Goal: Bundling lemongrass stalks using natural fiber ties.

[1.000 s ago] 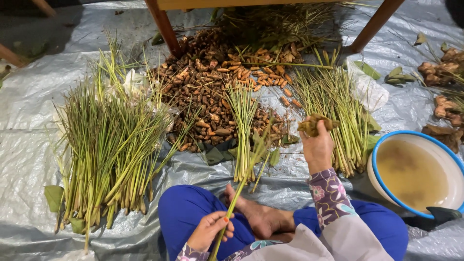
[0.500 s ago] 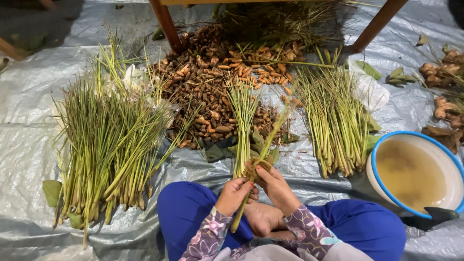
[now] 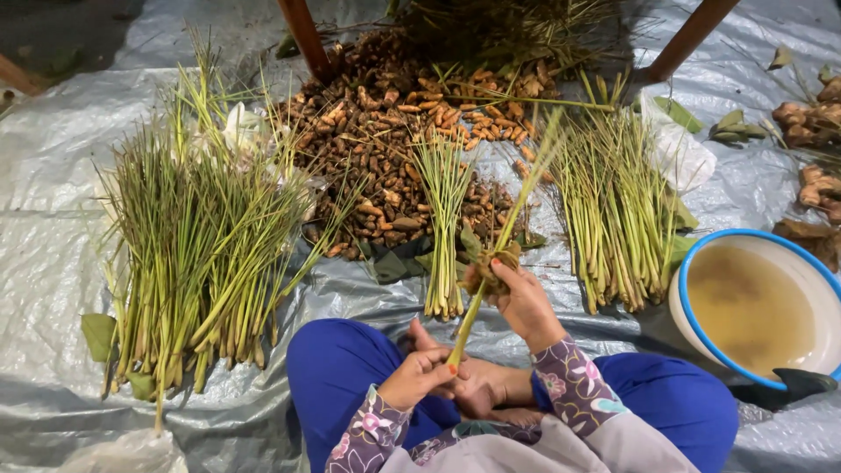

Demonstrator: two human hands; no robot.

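The left hand [image 3: 419, 375] pinches the pale base of a long, fibrous lemongrass stalk [image 3: 499, 250] above the lap; the right hand [image 3: 517, 293], fingers closed, clamps it higher among brown husk; its tip blurs over knobbly roots [image 3: 377, 149] on crinkled grey plastic sheeting [image 3: 53, 263].

Ahead of our hands, a small stalk bundle [image 3: 442, 228] and the root heap [image 3: 394, 149] block the way; bare tarp [image 3: 53, 263] lies open left, a water basin [image 3: 758, 307] crowds right.
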